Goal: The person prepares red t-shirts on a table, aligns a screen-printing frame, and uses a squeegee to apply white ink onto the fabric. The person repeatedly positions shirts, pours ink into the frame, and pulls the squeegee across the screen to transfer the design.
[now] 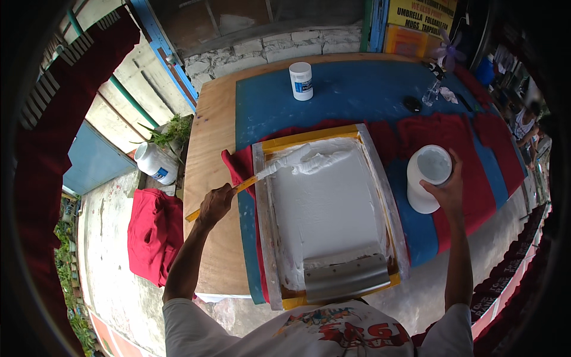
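Observation:
My left hand point(216, 205) is closed around a flat yellow stick point(245, 184), whose far end is coated in white ink and reaches over the screen printing frame point(266, 238). A thick smear of white ink point(324, 162) lies near the far end of the mesh, by the stick's tip. At the near end, a squeegee with a grey metal face point(347, 278) rests inside the frame. My right hand point(447, 187) grips an uncapped white plastic jar point(419, 191) near its rim, to the right of the frame. Red cloth point(241, 163) shows beneath the frame.
A second white jar point(301, 83) stands at the table's far side. More red fabric point(455, 172) covers the blue tabletop point(267, 101) on the right. Small bottles point(431, 92) sit at the far right. Left of the table are another jar point(156, 162) and a red cloth pile point(154, 232).

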Motion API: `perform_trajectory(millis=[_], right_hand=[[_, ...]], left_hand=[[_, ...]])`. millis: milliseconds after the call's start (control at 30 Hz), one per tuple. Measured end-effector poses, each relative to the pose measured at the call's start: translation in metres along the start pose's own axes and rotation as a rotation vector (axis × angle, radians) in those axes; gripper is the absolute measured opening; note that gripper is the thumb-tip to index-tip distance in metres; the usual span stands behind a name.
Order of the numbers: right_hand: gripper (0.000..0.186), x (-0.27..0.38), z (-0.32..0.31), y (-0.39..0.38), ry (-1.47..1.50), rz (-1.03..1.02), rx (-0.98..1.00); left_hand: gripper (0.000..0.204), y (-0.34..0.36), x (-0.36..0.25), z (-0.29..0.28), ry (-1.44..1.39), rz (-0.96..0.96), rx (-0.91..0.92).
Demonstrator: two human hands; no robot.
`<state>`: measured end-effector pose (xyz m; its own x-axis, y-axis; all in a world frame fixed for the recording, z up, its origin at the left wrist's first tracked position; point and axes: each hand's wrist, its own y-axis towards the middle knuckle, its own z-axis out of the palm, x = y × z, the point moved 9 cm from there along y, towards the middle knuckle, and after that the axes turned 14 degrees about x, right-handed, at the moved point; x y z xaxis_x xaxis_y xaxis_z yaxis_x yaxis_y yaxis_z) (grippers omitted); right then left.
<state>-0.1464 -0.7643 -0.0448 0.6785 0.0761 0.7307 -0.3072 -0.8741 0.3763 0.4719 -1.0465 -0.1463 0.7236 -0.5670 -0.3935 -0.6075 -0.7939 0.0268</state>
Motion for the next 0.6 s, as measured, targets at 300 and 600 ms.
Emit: perform_trajectory(millis=[300,600], right_hand=[[0.118,0.001,-0.003,-0.001,-0.074,-0.027,-0.021],[0.122,0.009,-0.002,-0.003,-0.028,-0.058,-0.009]], left_hand=[[0.042,-0.023,0.003,-0.004,-0.619,-0.444,0.529],[0.042,-0.009,-0.104,-0.071,-0.717,-0.39,0.689]])
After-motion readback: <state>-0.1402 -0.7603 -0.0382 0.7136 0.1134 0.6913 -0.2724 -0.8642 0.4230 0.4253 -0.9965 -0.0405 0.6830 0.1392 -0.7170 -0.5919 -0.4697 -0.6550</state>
